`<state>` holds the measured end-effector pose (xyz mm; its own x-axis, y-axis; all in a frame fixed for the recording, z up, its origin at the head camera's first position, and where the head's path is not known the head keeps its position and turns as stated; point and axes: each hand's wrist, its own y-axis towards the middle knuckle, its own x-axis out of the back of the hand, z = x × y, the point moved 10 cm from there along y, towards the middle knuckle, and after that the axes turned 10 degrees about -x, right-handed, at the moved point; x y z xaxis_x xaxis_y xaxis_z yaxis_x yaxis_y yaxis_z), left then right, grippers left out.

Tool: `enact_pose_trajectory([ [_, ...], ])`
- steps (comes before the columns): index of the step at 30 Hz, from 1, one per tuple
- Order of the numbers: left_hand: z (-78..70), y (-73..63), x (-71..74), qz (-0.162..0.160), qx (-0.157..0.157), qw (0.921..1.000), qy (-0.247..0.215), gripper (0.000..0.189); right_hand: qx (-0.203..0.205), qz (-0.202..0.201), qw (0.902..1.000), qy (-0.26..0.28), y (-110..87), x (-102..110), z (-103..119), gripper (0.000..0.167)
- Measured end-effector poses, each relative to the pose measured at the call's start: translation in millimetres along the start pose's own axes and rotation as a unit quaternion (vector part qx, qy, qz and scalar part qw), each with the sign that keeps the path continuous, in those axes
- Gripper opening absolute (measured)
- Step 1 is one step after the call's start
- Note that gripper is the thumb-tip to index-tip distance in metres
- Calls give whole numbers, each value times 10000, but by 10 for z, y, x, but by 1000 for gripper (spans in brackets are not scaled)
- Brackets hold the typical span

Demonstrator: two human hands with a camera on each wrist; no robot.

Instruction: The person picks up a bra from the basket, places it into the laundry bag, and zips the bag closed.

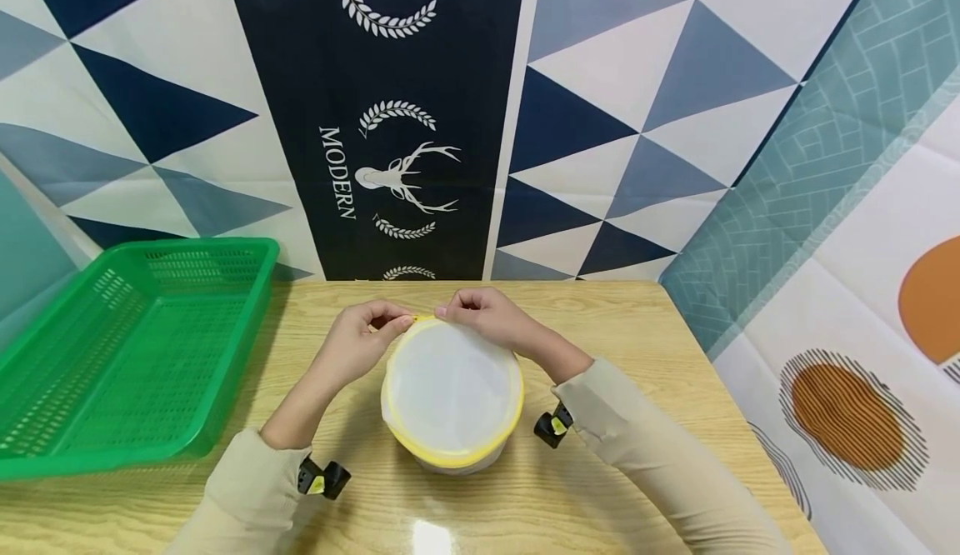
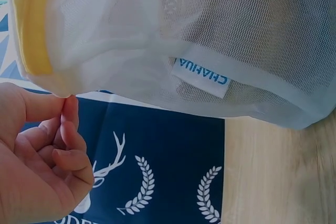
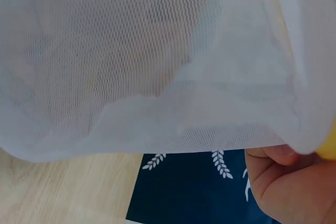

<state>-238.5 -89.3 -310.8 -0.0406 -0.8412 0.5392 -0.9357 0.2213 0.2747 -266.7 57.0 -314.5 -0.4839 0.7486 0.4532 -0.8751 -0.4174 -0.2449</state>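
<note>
A round white mesh laundry bag (image 1: 457,392) with a yellow band around its top stands upright on the wooden table. At the bag's far rim, my left hand (image 1: 358,340) pinches the edge between thumb and forefinger. Just to the right, my right hand (image 1: 489,319) grips the same rim, its fingers curled. In the left wrist view, the left fingertips (image 2: 68,109) are at the bag's edge below the yellow band, and a white label (image 2: 202,77) is sewn to the mesh side. The right wrist view shows the right thumb (image 3: 281,155) against the rim, with part of that hand hidden.
A green plastic basket (image 1: 157,355) stands on the left of the table (image 1: 600,322). Behind the table hangs a patterned cloth (image 1: 405,122) with deer and triangles. Another printed cloth (image 1: 832,313) covers the right side. Black wrist cameras (image 1: 551,427) sit on both sleeves.
</note>
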Motion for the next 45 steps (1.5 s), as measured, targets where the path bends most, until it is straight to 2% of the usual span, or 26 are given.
enact_pose_trajectory([
  [8,14,-3,-36,76,87,9999,-101,18,205,-132,9989,-410,-1,-17,77,19],
  [17,-61,7,-80,160,32,9998,-144,18,440,193,9970,-599,17,-119,133,20],
  [22,-75,16,-74,170,-8,9998,-142,19,361,235,9973,-596,12,-129,137,21],
  [31,-75,26,-85,144,36,9996,-245,18,232,-19,9983,-539,2,-81,120,24],
  [37,-57,25,-102,163,65,9996,-198,19,157,-53,9988,-453,-5,-63,91,26],
  [45,-75,4,-87,100,-54,9998,-160,19,122,-11,9992,-375,-9,-62,70,26],
])
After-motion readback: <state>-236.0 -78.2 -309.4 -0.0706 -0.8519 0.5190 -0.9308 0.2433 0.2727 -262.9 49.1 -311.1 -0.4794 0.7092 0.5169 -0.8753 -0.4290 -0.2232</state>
